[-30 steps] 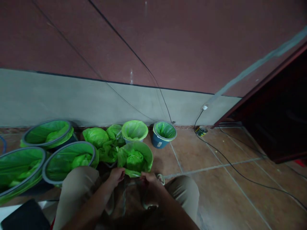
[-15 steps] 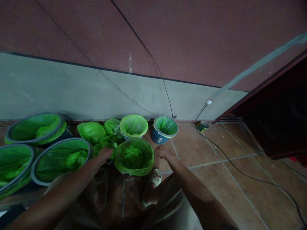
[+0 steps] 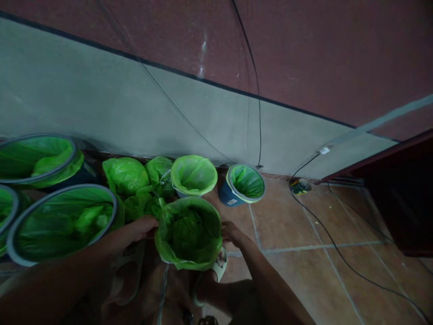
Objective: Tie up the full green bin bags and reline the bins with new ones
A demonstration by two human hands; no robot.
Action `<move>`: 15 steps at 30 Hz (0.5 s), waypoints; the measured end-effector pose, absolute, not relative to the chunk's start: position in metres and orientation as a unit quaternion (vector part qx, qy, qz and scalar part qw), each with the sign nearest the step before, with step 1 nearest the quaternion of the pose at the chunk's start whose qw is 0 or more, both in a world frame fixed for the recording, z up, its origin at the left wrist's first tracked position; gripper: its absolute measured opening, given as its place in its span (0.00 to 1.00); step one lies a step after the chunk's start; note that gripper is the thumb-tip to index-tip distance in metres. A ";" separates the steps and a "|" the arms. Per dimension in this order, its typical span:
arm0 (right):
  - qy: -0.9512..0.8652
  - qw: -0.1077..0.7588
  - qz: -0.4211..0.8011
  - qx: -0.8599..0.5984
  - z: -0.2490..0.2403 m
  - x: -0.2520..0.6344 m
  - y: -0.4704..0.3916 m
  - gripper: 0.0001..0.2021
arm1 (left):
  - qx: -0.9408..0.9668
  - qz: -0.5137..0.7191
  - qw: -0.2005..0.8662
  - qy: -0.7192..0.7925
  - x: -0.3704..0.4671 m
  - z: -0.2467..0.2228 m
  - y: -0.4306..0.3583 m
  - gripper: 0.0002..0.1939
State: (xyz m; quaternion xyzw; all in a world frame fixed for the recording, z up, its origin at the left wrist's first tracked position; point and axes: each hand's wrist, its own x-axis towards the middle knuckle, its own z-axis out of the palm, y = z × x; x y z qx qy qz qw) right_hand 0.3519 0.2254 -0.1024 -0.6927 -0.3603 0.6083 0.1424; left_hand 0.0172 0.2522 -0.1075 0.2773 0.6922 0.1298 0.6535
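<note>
A trash bin (image 3: pixel 161 253) lined with a green plastic bag stands between my feet, its rim folded over with the bag. Deep inside it lies a crumpled green bag (image 3: pixel 187 230). My left hand (image 3: pixel 146 226) is at the bin's left side and my right hand (image 3: pixel 230 232) at its right side, fingers curled against the wall just under the rim; the fingertips are partly hidden. Just behind it is a pale lined bin (image 3: pixel 194 176). To the right of that sits a small blue bin (image 3: pixel 230 195) with a grey rim and green liner.
Larger grey-rimmed lined bins (image 3: pixel 117 203) stand at left, and tied green bags (image 3: pixel 125 176) lie by the wall. A black cable (image 3: pixel 333 243) runs across the tiled floor at right, near a small can (image 3: pixel 300 186).
Both hands have come in against the sides of the bin, which looks slightly larger and closer. The view has shifted and tilted, so the wall and other bins sit differently.
</note>
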 end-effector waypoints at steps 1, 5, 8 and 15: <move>-0.368 0.144 0.598 -0.698 -0.104 0.353 0.226 0.06 | 0.293 0.133 0.640 0.698 0.017 -0.109 0.253 0.04; -0.397 0.152 0.537 -0.729 -0.103 0.352 0.229 0.07 | 0.396 0.096 0.544 0.734 0.022 -0.106 0.260 0.06; -0.409 0.213 0.559 -0.689 -0.085 0.349 0.235 0.11 | 0.475 0.098 0.471 0.737 0.022 -0.092 0.273 0.08; -0.412 0.216 0.549 -0.694 -0.053 0.366 0.258 0.17 | 0.571 0.079 0.481 0.660 -0.008 -0.055 0.309 0.06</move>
